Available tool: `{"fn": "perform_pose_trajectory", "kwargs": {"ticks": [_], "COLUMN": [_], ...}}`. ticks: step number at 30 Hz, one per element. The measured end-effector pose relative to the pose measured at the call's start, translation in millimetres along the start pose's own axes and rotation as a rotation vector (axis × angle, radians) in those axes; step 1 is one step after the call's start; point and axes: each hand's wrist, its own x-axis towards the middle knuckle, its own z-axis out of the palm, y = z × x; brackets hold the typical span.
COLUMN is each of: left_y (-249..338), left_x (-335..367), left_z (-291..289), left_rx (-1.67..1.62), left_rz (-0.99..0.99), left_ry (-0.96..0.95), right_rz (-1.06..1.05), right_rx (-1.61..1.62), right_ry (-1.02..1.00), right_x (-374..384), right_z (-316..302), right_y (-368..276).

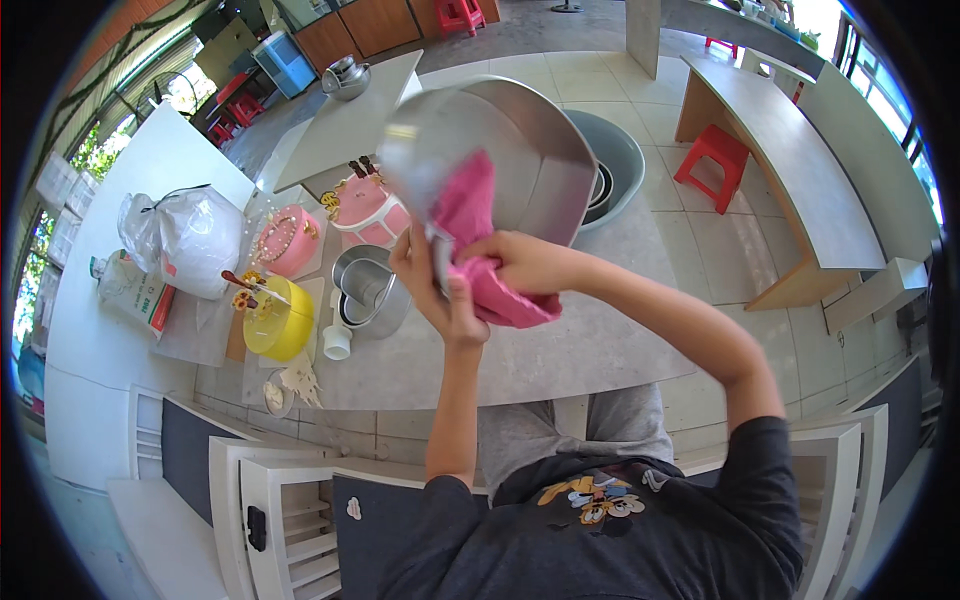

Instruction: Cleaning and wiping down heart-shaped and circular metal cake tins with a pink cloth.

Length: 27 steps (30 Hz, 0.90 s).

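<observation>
A large silvery metal pan (545, 125), hollow side toward me, is tilted up over the table, and part of it is smeared by motion. My left hand (437, 295) grips its near edge, thumb up against the pink cloth (510, 305). Bunched in the fingers of my right hand (525, 262) is that same cloth, and its upper part lies against the inside of the pan. Left of my hands, several smaller metal cake tins (385, 305) stand nested together. A white plastic container (337, 342) lies beside them.
Decorated cakes stand at left: a yellow one (282, 325), a pink one (287, 240) and a pink-and-white one (370, 212). A grey basin (628, 160) with round tins sits behind the pan. Plastic bags (195, 240) rest farther left. A red stool (718, 158) stands right.
</observation>
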Motion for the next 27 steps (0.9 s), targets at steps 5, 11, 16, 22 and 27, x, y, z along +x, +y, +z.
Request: {"fn": "perform_pose_trajectory", "kwargs": {"ticks": [5,11,16,22,27], "left_y": [6.1,0.4,4.5,10.5,15.1], "left_x": [-10.5,-25.9,-16.1,-13.2,-23.2], "left_z": [-5.2,-3.0,-9.9,-12.0,-4.2], "left_rx": [0.131,-0.091,-0.142,0.079,0.051], "left_rz": [-0.049,-0.243,-0.217,-0.022,-0.081], "left_ry": [-0.189,-0.244,-0.147,-0.155,-0.208], "right_rz": [0.262,-0.257,-0.242,-0.129,0.003], "right_rx": [-1.217,0.025,0.15,1.256,0.916], "right_ry": [0.297,0.701,0.276,0.798,0.797], "right_x": [3.2,33.8,17.6,35.6,34.2], "right_z": [-47.4,-24.8,4.7,-45.0,-5.7], "right_y": [1.2,-12.4,1.7,-46.7,-27.7]}}
